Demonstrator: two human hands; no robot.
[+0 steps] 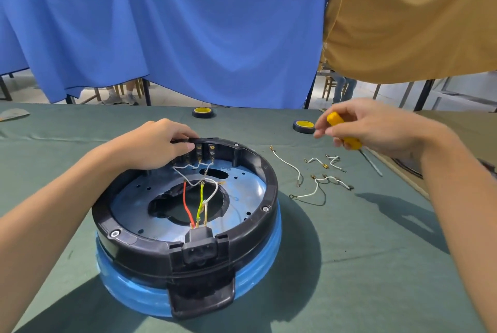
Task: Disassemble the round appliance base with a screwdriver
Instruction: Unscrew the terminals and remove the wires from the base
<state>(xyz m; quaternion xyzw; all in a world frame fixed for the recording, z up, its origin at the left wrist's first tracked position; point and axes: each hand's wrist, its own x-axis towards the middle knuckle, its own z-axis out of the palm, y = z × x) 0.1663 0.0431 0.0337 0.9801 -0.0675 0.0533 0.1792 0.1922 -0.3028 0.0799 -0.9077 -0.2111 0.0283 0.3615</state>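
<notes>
**Clerk:** Head view, entry one?

**Checker:** Round appliance base (269, 198). It sits open side up on the table (349, 252), under the left hand (158, 144). That hand's fingers curl over the far rim and pinch the black terminal block (200, 147), with the thumb on its inner face.

**Clerk:** Entry two?

**Checker:** Screwdriver (336, 119). The right hand (376, 128) grips it, fingers wrapped round the yellow handle. The shaft slants down past the heel of the hand, and the tip is well apart from the base.

**Clerk:** Hazards?

**Checker:** Coloured wires (200, 203) run from just below the left fingertips to the power socket (197, 250) at the near rim.
- Pulling the block away with them attached would likely tear a terminal or snap a lead.
- The rim screws (115, 233) look seated, so prying the ring before they are out could crack it.
- A tip driven close to the left fingers could slip onto them.

**Clerk:** Surroundings?

**Checker:**
- Loose white leads (317, 182) lie below the right fingers, between them and the base, and could snag the shaft.
- A tape roll (203, 112) lies beyond the left fingers.
- A second tape roll (304, 126) lies just beside the right fingertips.
- A blue curtain (188, 23) and a tan cloth (416, 15) hang behind.
</notes>
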